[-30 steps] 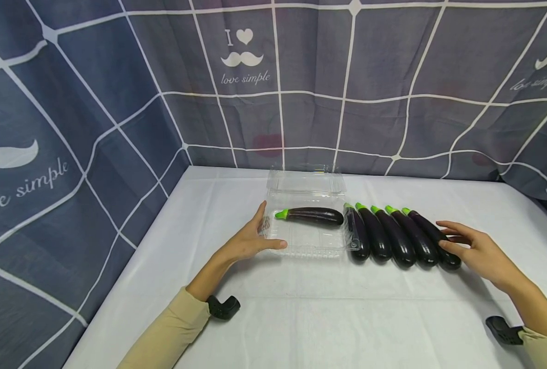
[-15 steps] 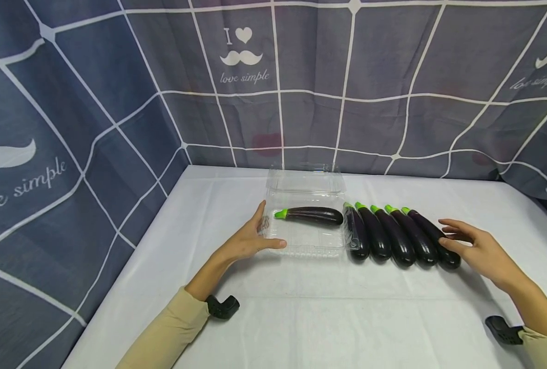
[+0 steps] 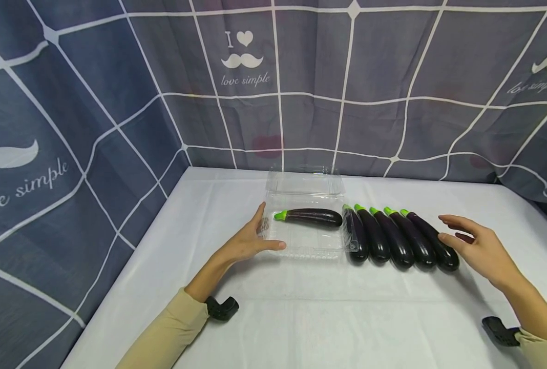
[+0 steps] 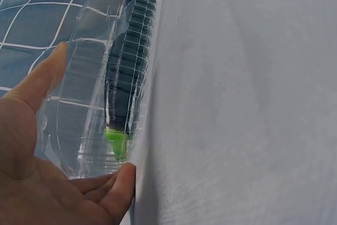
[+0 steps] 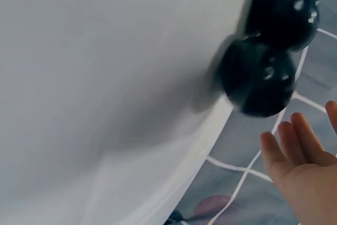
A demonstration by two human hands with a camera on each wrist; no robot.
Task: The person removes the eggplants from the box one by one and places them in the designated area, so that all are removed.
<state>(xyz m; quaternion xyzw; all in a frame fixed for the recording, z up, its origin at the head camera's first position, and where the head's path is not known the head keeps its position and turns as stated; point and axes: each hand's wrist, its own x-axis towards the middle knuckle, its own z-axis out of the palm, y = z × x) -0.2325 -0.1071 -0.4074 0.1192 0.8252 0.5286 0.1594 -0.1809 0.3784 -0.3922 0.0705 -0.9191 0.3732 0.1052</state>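
Note:
A clear plastic clamshell box (image 3: 301,240) lies with its lid (image 3: 304,183) folded back toward the curtain. Inside it, one eggplant (image 3: 317,217) lies crosswise, green stem to the left. My left hand (image 3: 247,242) rests against the box's left end, fingers spread along the side and thumb at the front corner. To the right of the box, several eggplants (image 3: 395,241) lie side by side, stems away from me. Beside the rightmost eggplant (image 3: 432,241), my right hand (image 3: 481,251) hovers with fingers loosely bent and nothing in them; the right wrist view shows a gap between its fingertips (image 5: 267,139) and that eggplant.
A white cloth (image 3: 301,323) covers the table. Behind and to the left hangs a grey-blue curtain (image 3: 310,61) with white grid lines. The box's right edge overlaps the leftmost eggplant (image 3: 356,236) of the row.
My right hand has lifted slightly away from the rightmost eggplant, and its fingers have spread a little. My left hand, the box and the eggplants have stayed in place.

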